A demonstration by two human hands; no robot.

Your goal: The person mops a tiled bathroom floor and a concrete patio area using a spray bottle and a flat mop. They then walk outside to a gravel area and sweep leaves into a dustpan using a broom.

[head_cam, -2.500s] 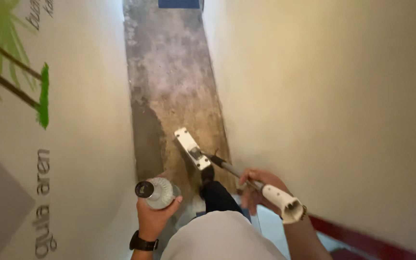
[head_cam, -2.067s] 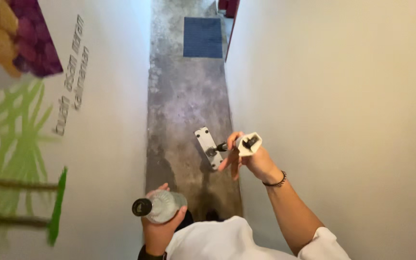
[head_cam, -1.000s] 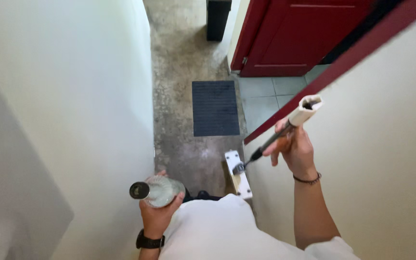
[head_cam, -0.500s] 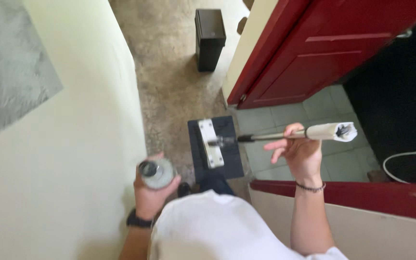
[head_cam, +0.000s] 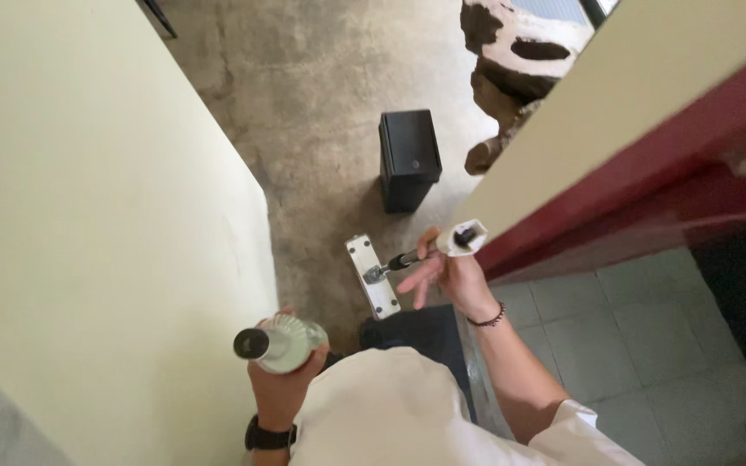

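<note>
My left hand [head_cam: 280,387] grips a pale green bottle [head_cam: 280,343] with a dark opening, held upright in front of my chest; a black watch sits on that wrist. My right hand [head_cam: 449,274] holds the white grip of a flat mop [head_cam: 460,237], fingers loosely spread around the handle. The mop's dark pole runs down to its white rectangular head [head_cam: 372,276], which rests on the concrete floor [head_cam: 321,103] just ahead of a dark doormat [head_cam: 429,332]. A bead bracelet circles my right wrist.
A cream wall [head_cam: 105,224] closes the left side. A dark red door [head_cam: 649,190] and its frame stand at right, with grey floor tiles [head_cam: 615,328] beyond. A black box-shaped bin [head_cam: 408,160] stands on the concrete ahead, with a black-and-white shape [head_cam: 520,43] behind it.
My view has moved forward along the corridor past the red door. The mop head slid off the doormat onto the concrete, and the black bin is now closer. Both hands kept their hold.
</note>
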